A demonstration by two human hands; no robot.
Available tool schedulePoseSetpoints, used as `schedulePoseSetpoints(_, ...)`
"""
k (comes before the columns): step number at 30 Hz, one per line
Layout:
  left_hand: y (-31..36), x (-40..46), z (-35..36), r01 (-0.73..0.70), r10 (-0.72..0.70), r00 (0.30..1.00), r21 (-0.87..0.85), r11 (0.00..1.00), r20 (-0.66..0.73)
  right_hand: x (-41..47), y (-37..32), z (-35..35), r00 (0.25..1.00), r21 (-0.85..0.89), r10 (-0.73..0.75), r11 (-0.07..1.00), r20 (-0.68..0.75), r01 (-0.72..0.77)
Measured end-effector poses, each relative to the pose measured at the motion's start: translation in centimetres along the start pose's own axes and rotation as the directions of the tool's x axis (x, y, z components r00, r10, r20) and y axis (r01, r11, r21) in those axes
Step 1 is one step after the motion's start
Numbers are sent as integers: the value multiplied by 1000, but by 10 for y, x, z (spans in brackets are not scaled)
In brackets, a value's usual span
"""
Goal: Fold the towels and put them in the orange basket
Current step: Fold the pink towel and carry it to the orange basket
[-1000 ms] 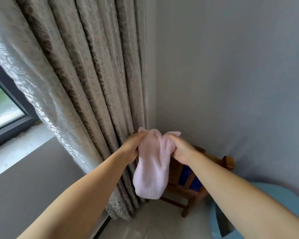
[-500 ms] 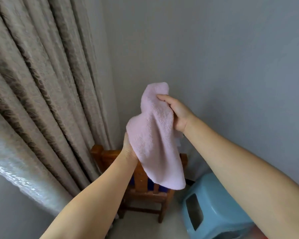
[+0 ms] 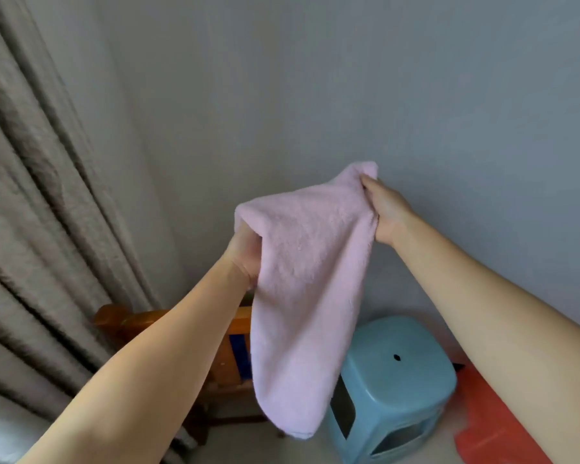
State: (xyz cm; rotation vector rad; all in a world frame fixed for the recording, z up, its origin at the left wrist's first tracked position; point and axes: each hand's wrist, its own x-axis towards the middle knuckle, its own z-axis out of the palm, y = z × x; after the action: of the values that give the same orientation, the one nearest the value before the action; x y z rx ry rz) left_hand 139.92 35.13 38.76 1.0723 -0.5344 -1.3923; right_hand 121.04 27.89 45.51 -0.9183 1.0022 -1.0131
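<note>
Holding pink towel (image 3: 305, 296) mid-air, I pinched one top corner with left hand (image 3: 245, 252), other with right hand (image 3: 382, 212); cloth hung down; orange basket (image 3: 493, 420) lay lower right, nearer right hand.

The soft pink fleece towel (image 3: 310, 296) hides most of the fingers of the left hand (image 3: 245, 254), so the grip there is not fully seen. The fingertips of the right hand (image 3: 384, 209) also go under the cloth. The towel and left forearm cover approx. the middle of the brown wooden chair (image 3: 228, 356); the dark blue thing on it (image 3: 240, 354) shows only as a strip, too little to tell what it is. The orange plastic thing (image 3: 496, 426) at the bottom right is cut by the right forearm and frame edge, shape unclear. Both arms leave the frame at the bottom. The beige patterned curtain (image 3: 37, 229) is blurred and cut at the left edge.
</note>
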Motion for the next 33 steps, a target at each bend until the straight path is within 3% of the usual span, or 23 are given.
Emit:
schedulePoseSetpoints(4,21,-2,45,-12,45,986,-203,979,158,22,-24,-60,994,-40,31,999,-101,-36)
schedulePoseSetpoints(6,18,8,65,-72,108,972,-173,982,207,32,-39,-97,988,-37,36,998,-148,-42)
schedulePoseSetpoints(9,12,19,94,-76,59,931,35,996,360,45,-60,-152,984,-96,60,992,-167,-77)
schedulePoseSetpoints(12,-3,36,109,-22,-153,882,364,931,446,56,-73,-201,978,-132,100,983,-183,-126)
schedulePoseSetpoints(15,-26,61,118,48,-253,910,525,850,327,56,-77,-236,978,-106,111,986,-175,-131)
schedulePoseSetpoints(18,-49,81,134,167,-221,973,461,872,66,58,-71,-264,966,-156,153,970,-210,-188)
schedulePoseSetpoints(22,-77,100,148,196,-129,972,374,906,-196,64,-56,-301,923,-208,184,942,-338,-264)
schedulePoseSetpoints(29,-91,137,164,77,-18,982,316,946,-186,71,-32,-339,915,-85,108,985,-388,-152)
schedulePoseSetpoints(31,-92,151,166,58,7,982,338,939,-189,72,-31,-347,926,-131,127,974,-354,-184)
schedulePoseSetpoints(33,-92,162,166,65,15,976,354,933,-219,71,-34,-353,929,-307,170,911,-328,-276)
